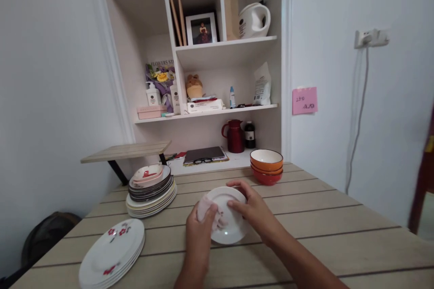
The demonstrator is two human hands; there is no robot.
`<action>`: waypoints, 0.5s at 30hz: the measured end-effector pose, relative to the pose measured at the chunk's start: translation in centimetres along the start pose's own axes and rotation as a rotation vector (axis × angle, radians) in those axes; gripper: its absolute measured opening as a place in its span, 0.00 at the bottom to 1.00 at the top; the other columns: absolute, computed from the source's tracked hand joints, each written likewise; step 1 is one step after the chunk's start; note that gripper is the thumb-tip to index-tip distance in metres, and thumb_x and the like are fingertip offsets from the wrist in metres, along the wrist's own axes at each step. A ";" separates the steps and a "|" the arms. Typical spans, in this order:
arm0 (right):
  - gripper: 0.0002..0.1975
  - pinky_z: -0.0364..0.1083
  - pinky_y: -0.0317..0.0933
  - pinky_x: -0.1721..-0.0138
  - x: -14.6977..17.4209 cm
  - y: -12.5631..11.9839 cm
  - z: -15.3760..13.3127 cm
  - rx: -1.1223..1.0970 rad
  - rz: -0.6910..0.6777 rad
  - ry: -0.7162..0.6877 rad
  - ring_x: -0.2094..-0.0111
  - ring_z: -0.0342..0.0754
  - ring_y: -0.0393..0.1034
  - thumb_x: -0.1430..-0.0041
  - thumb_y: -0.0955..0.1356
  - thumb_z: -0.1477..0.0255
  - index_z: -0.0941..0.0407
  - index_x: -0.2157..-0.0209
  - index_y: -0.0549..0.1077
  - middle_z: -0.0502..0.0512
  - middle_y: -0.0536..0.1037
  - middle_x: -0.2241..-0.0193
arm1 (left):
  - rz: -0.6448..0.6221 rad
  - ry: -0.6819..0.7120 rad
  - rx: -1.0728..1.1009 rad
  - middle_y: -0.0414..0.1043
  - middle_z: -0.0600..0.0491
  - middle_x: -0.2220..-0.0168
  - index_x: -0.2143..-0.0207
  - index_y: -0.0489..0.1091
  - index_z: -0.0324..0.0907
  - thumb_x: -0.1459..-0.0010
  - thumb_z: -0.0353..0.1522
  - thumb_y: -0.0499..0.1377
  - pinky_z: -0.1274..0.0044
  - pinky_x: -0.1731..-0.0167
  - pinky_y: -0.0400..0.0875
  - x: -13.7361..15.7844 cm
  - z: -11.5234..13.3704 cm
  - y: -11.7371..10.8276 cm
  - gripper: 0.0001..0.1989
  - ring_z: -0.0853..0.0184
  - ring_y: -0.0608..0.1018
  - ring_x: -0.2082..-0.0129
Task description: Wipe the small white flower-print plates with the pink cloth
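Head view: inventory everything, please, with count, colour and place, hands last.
Table: one, pale wood, foreground
Small plate: one, white, centre
Cloth: one, pale pink, against small plate
Flowered plates: one stack, white and red, near left
Mixed dishes: one stack, multicoloured, behind flowered plates
Bowls: one stack, orange and red, far right
Riser: one, pale wood, far left
Shelving: one, white, background
Jug: one, dark red, lower shelf
Photo frame: one, white, upper shelf
Watering can: one, white, upper right shelf
Other shelf items: several, mixed colours, background
Note: one, pink, right wall
Left hand: one, holding cloth
Right hand: one, gripping plate rim
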State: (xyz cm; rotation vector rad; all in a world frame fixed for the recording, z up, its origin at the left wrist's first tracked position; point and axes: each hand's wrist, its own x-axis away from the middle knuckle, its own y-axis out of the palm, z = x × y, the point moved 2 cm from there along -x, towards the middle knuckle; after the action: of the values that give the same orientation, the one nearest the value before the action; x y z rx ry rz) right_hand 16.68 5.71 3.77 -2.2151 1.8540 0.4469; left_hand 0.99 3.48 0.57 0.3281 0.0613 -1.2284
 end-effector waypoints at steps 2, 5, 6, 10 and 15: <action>0.13 0.44 0.60 0.66 0.0 -0.3 -0.6 0.187 0.003 -0.093 0.67 0.48 0.69 0.51 0.70 0.71 0.53 0.60 0.72 0.49 0.76 0.68 | -0.028 0.044 -0.088 0.76 0.52 0.77 0.68 0.76 0.37 0.55 0.39 0.67 0.78 0.77 0.69 0.1 0.2 0.2 0.15 0.67 0.74 0.78; 0.03 0.44 0.57 0.66 0.3 -0.1 -1.3 0.435 -0.045 -0.216 0.69 0.48 0.68 0.48 0.68 0.72 0.53 0.68 0.73 0.49 0.76 0.72 | -0.050 0.174 -0.212 0.77 0.52 0.74 0.69 0.77 0.39 0.55 0.36 0.67 0.78 0.73 0.70 0.3 0.6 0.3 0.12 0.65 0.75 0.74; 0.02 0.44 0.57 0.67 0.4 0.0 -1.5 0.485 -0.054 -0.241 0.70 0.48 0.68 0.47 0.68 0.72 0.53 0.70 0.73 0.49 0.76 0.74 | -0.047 0.213 -0.240 0.77 0.51 0.73 0.70 0.77 0.39 0.55 0.36 0.67 0.78 0.72 0.70 0.4 0.7 0.3 0.10 0.65 0.75 0.73; 0.04 0.44 0.55 0.69 0.7 0.4 -1.4 0.469 -0.039 -0.278 0.72 0.47 0.67 0.44 0.67 0.70 0.53 0.72 0.73 0.48 0.75 0.75 | -0.061 0.175 -0.185 0.76 0.52 0.74 0.70 0.76 0.40 0.55 0.37 0.66 0.78 0.74 0.70 0.5 0.7 0.3 0.11 0.65 0.75 0.74; 0.05 0.43 0.55 0.72 0.5 0.3 0.1 0.307 -0.012 -0.211 0.74 0.47 0.65 0.43 0.68 0.68 0.53 0.72 0.73 0.47 0.71 0.79 | 0.020 0.161 -0.036 0.74 0.52 0.67 0.54 0.70 0.40 0.58 0.36 0.69 0.76 0.69 0.72 -0.3 -0.5 0.5 0.26 0.64 0.77 0.70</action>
State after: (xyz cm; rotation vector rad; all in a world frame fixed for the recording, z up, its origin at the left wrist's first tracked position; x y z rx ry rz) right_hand 16.45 5.19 3.51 -1.8992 1.6725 0.3507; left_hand 1.40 4.03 0.23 0.3947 0.2178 -1.1778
